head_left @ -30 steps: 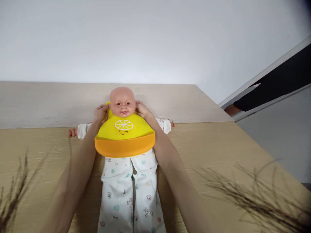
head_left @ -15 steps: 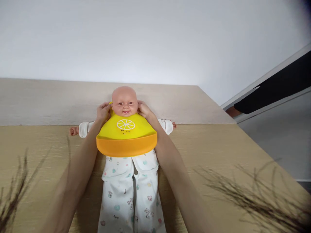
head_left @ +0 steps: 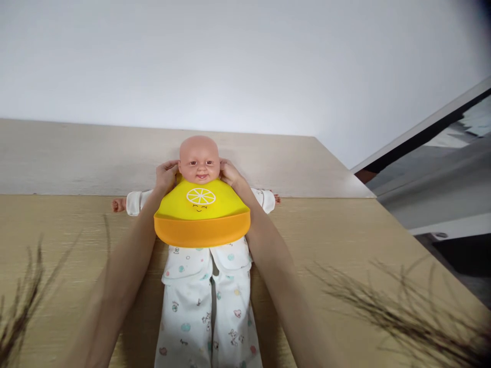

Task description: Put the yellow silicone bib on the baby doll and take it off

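Observation:
A bald baby doll (head_left: pixel 198 148) lies face up, arms stretched out, in a white printed outfit (head_left: pixel 230 312). Over its chest spreads a yellow bib (head_left: pixel 174 202) with a lemon-slice face and an orange catch pocket (head_left: pixel 202 231). My left hand (head_left: pixel 166 176) is closed at the left side of the doll's neck, on the bib's neck strap. On the opposite side, my right hand (head_left: pixel 230 174) is curled round the other end of the strap. Fingertips of both hands are partly hidden behind the doll's head.
The doll rests on a wooden table (head_left: pixel 326 235) with a paler board (head_left: pixel 76 158) along its far side. A white wall (head_left: pixel 230 61) rises behind. Beyond the right edge, part of a person's hand (head_left: pixel 366 176) shows. Dark hair strands hang into both lower corners.
Both hands stay at the doll's neck; the left fingers have moved slightly further behind the head. The view has shifted a little. At the right, the person's dark sleeve has mostly gone from sight.

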